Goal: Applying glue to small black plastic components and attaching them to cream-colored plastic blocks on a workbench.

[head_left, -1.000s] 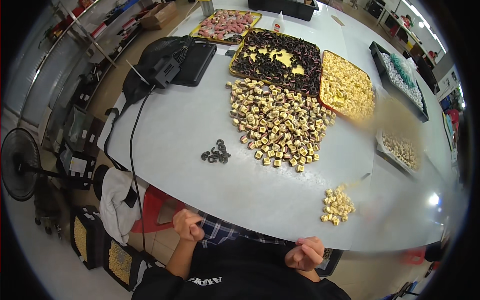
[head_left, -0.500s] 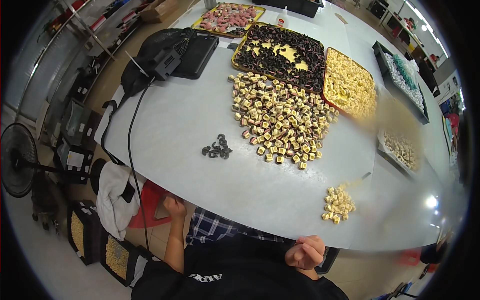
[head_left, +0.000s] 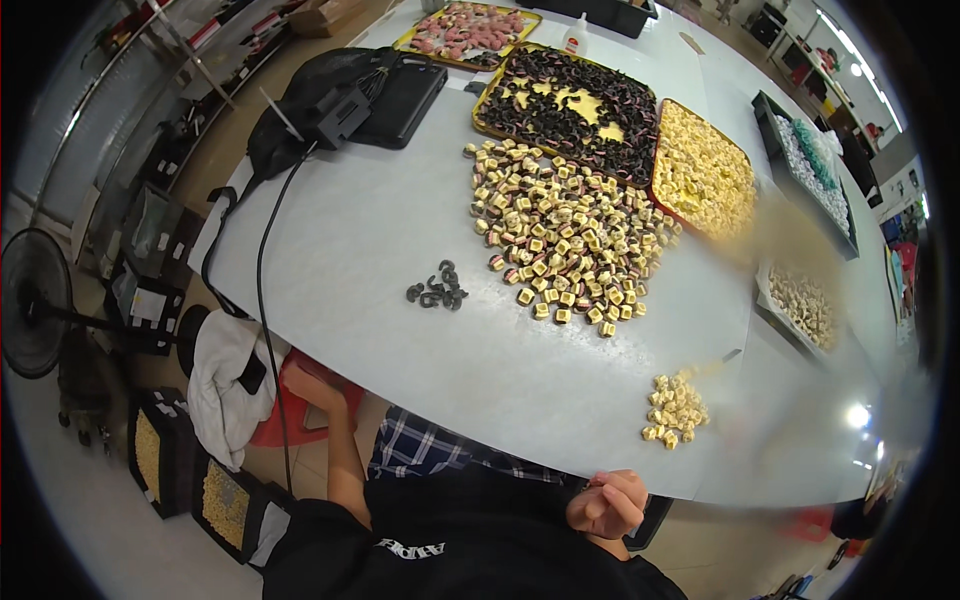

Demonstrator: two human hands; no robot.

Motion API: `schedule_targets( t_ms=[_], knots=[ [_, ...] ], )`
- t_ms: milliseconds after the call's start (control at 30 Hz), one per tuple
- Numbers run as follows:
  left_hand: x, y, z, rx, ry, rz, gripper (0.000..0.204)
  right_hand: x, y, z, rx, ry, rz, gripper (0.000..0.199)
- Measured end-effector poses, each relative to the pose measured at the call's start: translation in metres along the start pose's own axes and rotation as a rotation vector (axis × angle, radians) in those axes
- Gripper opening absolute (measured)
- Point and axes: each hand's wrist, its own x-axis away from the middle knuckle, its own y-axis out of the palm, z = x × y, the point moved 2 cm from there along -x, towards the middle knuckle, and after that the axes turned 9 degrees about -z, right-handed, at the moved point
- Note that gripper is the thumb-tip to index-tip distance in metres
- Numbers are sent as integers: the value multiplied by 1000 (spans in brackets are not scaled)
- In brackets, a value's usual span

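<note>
My right hand (head_left: 610,503) is down at the near edge of the worktop (head_left: 380,250), curled into a loose fist against my chest; can't tell if there's anything inside it; the left hand (head_left: 305,378) is dropped below the worktop edge near a red stool (head_left: 290,420), mostly hidden, so I can't tell whether it's clenched or released. Closest to my right hand is a small heap of cream cubes (head_left: 675,410), chunky little blocks, probably set apart there so they stay separate from the rest; the big pile of cream-and-brown cubes (head_left: 560,250) is spread loose mid-worktop, well apart from it; a few dark rings (head_left: 437,290) sit alone on the bare white surface. Further back, yellow trays: one with dark pieces (head_left: 570,110), one with pale pieces (head_left: 700,175), one with pink pieces (head_left: 470,25); a black bag (head_left: 340,100) trails a cable (head_left: 262,300) off the edge.
</note>
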Motion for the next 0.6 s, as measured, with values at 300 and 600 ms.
schedule_targets(
  t_ms=[300,600],
  knots=[
    [-52,-29,-28,-478,-618,453,45,0,3,0,4,-34,109,36],
    [-78,-40,-19,-452,-786,235,64,7,3,2,28,-21,149,37]
  ],
)
